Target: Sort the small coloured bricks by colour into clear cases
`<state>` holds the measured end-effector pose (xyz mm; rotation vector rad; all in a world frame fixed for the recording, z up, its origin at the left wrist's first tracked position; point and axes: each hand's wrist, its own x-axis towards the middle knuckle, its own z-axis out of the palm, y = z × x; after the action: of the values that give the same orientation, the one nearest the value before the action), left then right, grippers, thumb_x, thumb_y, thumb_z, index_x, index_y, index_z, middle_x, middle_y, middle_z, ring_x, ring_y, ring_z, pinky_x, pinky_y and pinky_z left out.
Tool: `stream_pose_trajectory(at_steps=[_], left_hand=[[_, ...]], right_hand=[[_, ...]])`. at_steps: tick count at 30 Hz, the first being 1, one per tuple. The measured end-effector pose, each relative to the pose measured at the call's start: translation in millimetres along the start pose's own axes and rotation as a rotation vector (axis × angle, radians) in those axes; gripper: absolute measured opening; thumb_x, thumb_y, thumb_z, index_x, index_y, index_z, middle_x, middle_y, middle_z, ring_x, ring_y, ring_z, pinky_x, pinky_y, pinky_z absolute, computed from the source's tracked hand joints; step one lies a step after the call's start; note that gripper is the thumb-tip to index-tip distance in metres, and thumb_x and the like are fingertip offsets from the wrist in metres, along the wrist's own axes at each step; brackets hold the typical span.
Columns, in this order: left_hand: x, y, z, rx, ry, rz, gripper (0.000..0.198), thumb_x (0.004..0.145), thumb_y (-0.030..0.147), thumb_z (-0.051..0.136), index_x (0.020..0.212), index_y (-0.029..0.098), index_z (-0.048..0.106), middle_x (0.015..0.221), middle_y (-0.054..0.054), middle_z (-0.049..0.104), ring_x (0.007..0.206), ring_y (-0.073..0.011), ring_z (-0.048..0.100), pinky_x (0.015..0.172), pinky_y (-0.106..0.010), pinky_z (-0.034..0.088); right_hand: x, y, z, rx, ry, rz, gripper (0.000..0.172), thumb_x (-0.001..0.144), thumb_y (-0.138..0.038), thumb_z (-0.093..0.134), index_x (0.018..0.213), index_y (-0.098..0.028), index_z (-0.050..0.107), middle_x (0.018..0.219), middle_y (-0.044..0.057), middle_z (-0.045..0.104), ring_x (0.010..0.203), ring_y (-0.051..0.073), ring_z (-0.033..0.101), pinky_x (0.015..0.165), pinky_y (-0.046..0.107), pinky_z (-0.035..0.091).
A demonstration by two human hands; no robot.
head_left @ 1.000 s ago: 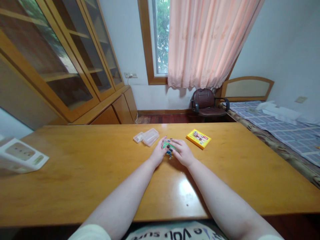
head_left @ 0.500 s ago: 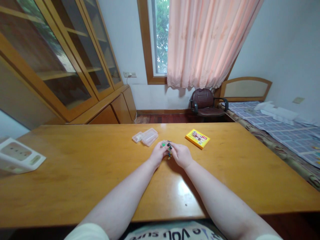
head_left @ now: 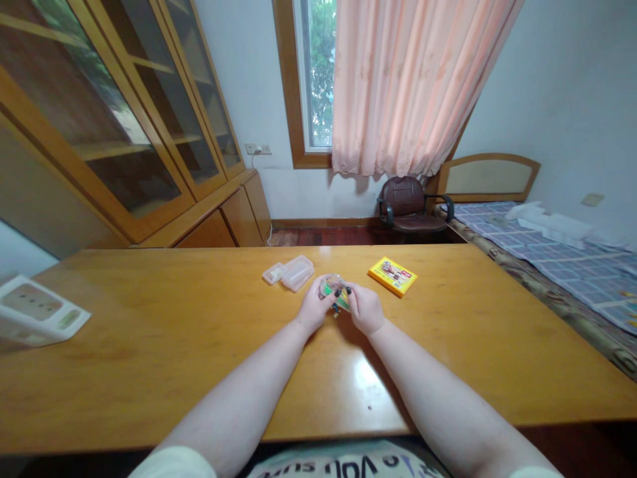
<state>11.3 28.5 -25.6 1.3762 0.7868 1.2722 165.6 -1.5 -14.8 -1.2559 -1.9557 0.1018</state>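
Observation:
Over the middle of the table, my left hand [head_left: 313, 307] and my right hand [head_left: 367, 309] both grip a small clear plastic bag [head_left: 332, 284] with green and yellow parts showing through it. Both thumbs, with dark nails, press on it from above, close together. My other fingers are mostly hidden beneath the bag. Just below the bag, between the hands, small dark blue and yellow pieces [head_left: 336, 310] show; whether they lie on the table or hang from the bag, I cannot tell.
A clear plastic box [head_left: 298, 272] and a smaller one [head_left: 273, 273] sit beyond my left hand. Past my right hand lies a flat yellow box [head_left: 393, 276] with a printed picture. A white power strip-like box [head_left: 42, 311] stands at the table's left edge.
My thumbs have moved slightly apart, my right hand shifting a little right. More of the clear bag and its green and yellow contents now shows.

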Motion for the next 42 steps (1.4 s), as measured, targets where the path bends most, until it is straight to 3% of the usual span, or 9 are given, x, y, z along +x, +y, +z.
stream_pose_trajectory(at_steps=[5, 9, 18, 23, 30, 42], left_hand=[[5, -11, -4.6, -0.102, 0.072, -0.063, 0.073, 0.06, 0.042, 0.079, 0.116, 0.02, 0.038, 0.115, -0.012, 0.059, 0.106, -0.0244, 0.059, 0.095, -0.042, 0.044], [10, -17, -9.6, -0.1, 0.116, -0.043, 0.068, 0.057, 0.032, 0.081, 0.11, 0.02, 0.041, 0.119, -0.013, 0.057, 0.113, -0.025, 0.055, 0.101, -0.044, 0.04], [4, 2, -14.9, 0.298, 0.065, 0.096, 0.072, 0.059, 0.021, 0.079, 0.126, 0.024, 0.052, 0.131, -0.008, 0.053, 0.125, -0.0259, 0.046, 0.111, -0.044, 0.028], [0, 13, -12.7, 0.391, 0.03, 0.121, 0.073, 0.057, 0.023, 0.08, 0.126, 0.027, 0.055, 0.13, -0.005, 0.055, 0.126, -0.0264, 0.045, 0.113, -0.045, 0.024], [0, 14, -12.3, 0.54, -0.008, 0.175, 0.075, 0.063, 0.027, 0.078, 0.132, 0.026, 0.049, 0.132, -0.006, 0.054, 0.125, -0.0252, 0.047, 0.11, -0.042, 0.031], [-2, 20, -11.3, 0.581, -0.045, 0.221, 0.075, 0.056, 0.025, 0.081, 0.127, 0.025, 0.054, 0.131, -0.007, 0.055, 0.124, -0.0273, 0.047, 0.112, -0.044, 0.025]], right_hand=[[8, 8, 0, 0.13, -0.062, 0.054, 0.034, 0.094, -0.025, 0.034, 0.115, -0.019, 0.06, 0.112, 0.007, 0.067, 0.1, 0.019, 0.063, 0.088, 0.031, 0.049], [12, 18, 7, 0.14, -0.073, 0.19, 0.028, 0.092, -0.024, 0.041, 0.109, -0.021, 0.062, 0.106, 0.007, 0.069, 0.096, 0.019, 0.064, 0.085, 0.031, 0.049], [12, 24, 16, 0.197, -0.071, 0.36, 0.024, 0.086, -0.015, 0.047, 0.098, -0.019, 0.066, 0.101, 0.007, 0.07, 0.095, 0.019, 0.065, 0.086, 0.035, 0.05], [12, 29, 17, 0.174, -0.068, 0.374, 0.025, 0.086, -0.015, 0.046, 0.098, -0.019, 0.067, 0.098, 0.008, 0.071, 0.089, 0.019, 0.066, 0.082, 0.034, 0.051], [12, 30, 19, 0.182, -0.087, 0.372, 0.025, 0.087, -0.014, 0.045, 0.1, -0.019, 0.066, 0.101, 0.007, 0.07, 0.094, 0.02, 0.065, 0.084, 0.034, 0.05], [14, 29, 17, 0.192, -0.095, 0.392, 0.026, 0.086, -0.012, 0.046, 0.102, -0.018, 0.066, 0.105, 0.009, 0.07, 0.098, 0.019, 0.065, 0.088, 0.035, 0.049]])
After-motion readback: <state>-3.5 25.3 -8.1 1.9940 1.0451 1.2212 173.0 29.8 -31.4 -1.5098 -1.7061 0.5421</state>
